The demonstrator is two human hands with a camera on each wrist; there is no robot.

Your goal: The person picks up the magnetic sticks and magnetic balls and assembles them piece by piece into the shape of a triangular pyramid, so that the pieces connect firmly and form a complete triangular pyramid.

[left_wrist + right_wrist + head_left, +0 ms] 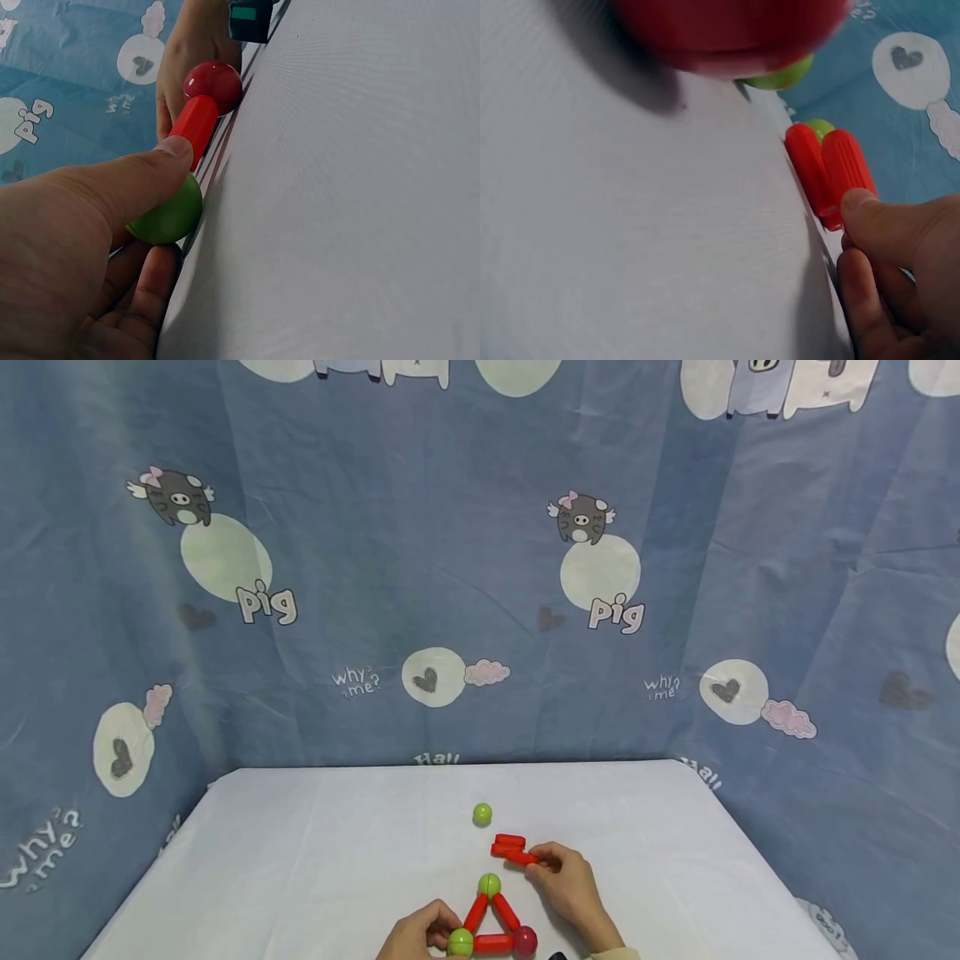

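On the white table lies a triangle of red rods, one of them the bottom rod, joined by balls at its corners. A green ball forms the top corner, another green ball the left one, and a dark red ball the right one. My left hand holds the left green ball, its thumb against the rod in the left wrist view. My right hand pinches a loose red rod between thumb and fingers, next to other red rods.
A loose green ball lies farther back on the white table, beyond the red rods. Behind the table hangs a blue curtain with printed pigs. A small black object shows at the bottom edge.
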